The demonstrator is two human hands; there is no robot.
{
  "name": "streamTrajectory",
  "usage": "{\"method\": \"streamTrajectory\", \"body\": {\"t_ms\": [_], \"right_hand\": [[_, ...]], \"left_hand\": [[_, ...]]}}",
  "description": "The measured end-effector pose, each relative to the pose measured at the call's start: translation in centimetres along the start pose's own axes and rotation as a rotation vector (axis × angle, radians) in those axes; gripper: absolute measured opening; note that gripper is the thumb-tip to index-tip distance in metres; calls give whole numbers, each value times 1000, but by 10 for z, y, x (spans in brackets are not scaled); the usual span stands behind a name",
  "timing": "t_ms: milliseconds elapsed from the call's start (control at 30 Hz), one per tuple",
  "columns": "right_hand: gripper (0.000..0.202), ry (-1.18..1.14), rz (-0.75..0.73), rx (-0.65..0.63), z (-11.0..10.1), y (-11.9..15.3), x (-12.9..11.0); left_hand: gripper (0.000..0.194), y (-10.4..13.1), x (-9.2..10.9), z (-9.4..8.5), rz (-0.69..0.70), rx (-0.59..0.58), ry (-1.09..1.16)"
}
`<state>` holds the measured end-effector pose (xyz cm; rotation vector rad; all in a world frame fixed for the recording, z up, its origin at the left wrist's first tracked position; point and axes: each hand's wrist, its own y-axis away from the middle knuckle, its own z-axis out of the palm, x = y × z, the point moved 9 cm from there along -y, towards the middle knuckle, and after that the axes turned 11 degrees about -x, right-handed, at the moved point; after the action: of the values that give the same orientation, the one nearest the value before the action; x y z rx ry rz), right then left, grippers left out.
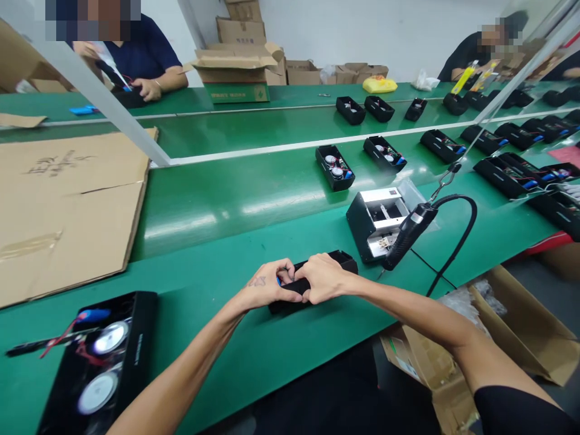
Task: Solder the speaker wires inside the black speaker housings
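A black speaker housing (pixel 345 261) rests on the green bench right in front of me, its open side up. My left hand (pixel 270 284) grips its left end, thumb along the near wall and fingers curled inside. My right hand (pixel 325 279) closes over the middle of the same housing, next to the left one. A bit of blue shows by my left fingers; the rest of the inside is hidden by my hands. To the right, a black electric screwdriver (pixel 410 235) hangs from a hook beside a screw feeder (pixel 378 220).
Near left lies another open housing (pixel 147 338) with two round speakers, a blue battery and red wires. A flattened cardboard sheet (pixel 90 211) covers the left side. Several housings stand along the green line. Open cartons (pixel 521 320) are below right. Co-workers sit across.
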<state>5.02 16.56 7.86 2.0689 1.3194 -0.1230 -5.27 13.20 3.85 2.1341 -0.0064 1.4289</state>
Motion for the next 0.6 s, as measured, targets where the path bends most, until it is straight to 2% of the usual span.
{"method": "streamTrajectory", "body": {"t_ms": [267, 467, 600], "right_hand": [[37, -60, -8, -79, -5, -5, 4], [30, -194, -11, -134, -7, -11, 8], [28, -221, 47, -156, -7, -16, 13]], "left_hand": [[45, -1, 0, -2, -19, -3, -37], [44, -1, -1, -4, -42, -18, -82], [44, -2, 2, -4, -24, -32, -41]]}}
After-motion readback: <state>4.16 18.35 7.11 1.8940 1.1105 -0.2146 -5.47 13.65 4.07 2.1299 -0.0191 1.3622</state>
